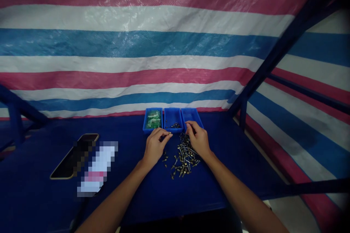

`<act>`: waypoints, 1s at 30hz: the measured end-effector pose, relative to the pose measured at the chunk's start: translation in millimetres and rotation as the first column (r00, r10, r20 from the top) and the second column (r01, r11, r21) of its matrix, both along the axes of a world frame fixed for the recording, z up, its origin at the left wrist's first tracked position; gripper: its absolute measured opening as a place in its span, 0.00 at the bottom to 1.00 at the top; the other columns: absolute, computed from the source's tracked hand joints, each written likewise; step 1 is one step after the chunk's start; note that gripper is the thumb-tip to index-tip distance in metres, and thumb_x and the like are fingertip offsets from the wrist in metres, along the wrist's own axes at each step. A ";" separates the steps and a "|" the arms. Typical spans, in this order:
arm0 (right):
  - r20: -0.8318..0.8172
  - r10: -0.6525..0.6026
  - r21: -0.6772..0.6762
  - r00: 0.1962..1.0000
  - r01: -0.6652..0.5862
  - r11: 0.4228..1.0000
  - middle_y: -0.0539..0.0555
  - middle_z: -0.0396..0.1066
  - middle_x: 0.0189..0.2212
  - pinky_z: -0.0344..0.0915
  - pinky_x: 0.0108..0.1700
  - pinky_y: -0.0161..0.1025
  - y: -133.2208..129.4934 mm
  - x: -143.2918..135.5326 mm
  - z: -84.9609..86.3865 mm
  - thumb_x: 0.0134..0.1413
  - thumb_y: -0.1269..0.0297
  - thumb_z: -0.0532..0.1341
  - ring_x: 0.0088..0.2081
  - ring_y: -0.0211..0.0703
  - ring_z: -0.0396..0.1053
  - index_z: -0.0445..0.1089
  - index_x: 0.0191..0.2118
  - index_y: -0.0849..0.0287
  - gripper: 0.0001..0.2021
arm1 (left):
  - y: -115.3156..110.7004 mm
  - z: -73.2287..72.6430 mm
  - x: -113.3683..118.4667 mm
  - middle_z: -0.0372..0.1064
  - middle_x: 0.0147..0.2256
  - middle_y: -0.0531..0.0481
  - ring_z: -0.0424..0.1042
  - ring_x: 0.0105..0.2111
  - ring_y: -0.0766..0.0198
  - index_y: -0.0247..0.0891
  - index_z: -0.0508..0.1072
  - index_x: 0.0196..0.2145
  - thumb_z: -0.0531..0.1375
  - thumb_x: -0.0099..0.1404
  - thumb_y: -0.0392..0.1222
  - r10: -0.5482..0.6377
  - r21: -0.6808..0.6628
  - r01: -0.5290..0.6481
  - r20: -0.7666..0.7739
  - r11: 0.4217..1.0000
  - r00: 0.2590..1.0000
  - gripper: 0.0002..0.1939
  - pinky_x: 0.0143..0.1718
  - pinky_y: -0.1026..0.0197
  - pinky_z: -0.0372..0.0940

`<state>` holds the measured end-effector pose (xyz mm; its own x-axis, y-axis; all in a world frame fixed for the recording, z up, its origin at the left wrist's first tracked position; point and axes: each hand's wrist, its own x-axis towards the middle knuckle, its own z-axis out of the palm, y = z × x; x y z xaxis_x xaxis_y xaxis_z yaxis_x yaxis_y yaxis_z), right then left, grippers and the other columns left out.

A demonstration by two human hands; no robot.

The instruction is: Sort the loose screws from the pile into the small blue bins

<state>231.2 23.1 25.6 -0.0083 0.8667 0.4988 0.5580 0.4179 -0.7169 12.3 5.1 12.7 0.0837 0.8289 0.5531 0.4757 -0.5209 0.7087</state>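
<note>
My left hand (156,145) pinches a small brass-coloured piece (170,134) between thumb and fingertips, just in front of the blue bins. My right hand (199,139) is closed at the fingertips by the front of the right blue bin (190,113); whatever it holds is too small to make out. Between and below the hands lies a loose pile of screws (186,156), with a few small pieces (165,157) to its left. The middle blue bin (172,113) contains some small dark metal parts (175,125). Green and clear items (154,119) fill the left blue bin (144,130).
A phone (64,162) and a pixelated pale object (98,165) lie on the blue table (131,204) at the left. Blue frame bars (273,60) rise at the right. Striped sheeting (136,43) hangs behind the table.
</note>
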 end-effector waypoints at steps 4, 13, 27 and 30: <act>-0.010 -0.005 0.002 1.000 0.005 1.000 0.50 0.76 0.28 0.69 0.37 0.36 0.5 0.7 -1.1 0.74 0.55 0.54 0.29 0.43 0.75 0.76 0.51 0.55 0.16 | 1.0 -1.9 -0.2 0.72 0.31 0.51 0.71 0.31 0.62 0.40 0.71 0.29 0.66 0.71 0.51 0.073 -0.010 -0.073 0.053 0.997 0.996 0.16 0.35 0.60 0.66; -0.003 0.006 0.007 1.000 -0.006 1.000 0.50 0.76 0.27 0.68 0.36 0.36 1.1 0.3 -3.0 0.74 0.54 0.54 0.29 0.42 0.74 0.76 0.50 0.56 0.16 | 0.3 4.8 -2.9 0.80 0.41 0.48 0.79 0.41 0.58 0.43 0.81 0.45 0.58 0.77 0.48 0.028 -0.063 -0.023 0.071 0.998 0.997 0.12 0.44 0.57 0.71; 0.009 0.004 -0.007 1.000 -0.004 1.000 0.50 0.76 0.27 0.67 0.34 0.36 -0.3 -1.2 -5.4 0.74 0.53 0.54 0.28 0.43 0.74 0.76 0.51 0.55 0.17 | 2.3 3.2 -5.6 0.73 0.27 0.53 0.74 0.27 0.63 0.42 0.70 0.33 0.49 0.81 0.51 0.133 -0.145 -0.135 -0.021 0.980 0.991 0.20 0.33 0.62 0.65; 0.008 -0.004 -0.005 1.000 0.004 1.000 0.50 0.76 0.27 0.67 0.35 0.36 0.6 -0.1 -4.7 0.74 0.53 0.54 0.28 0.43 0.74 0.76 0.51 0.55 0.16 | 3.0 1.5 -5.2 0.70 0.24 0.55 0.72 0.23 0.64 0.43 0.67 0.32 0.44 0.82 0.50 0.128 -0.179 -0.139 -0.073 0.974 0.989 0.22 0.30 0.63 0.62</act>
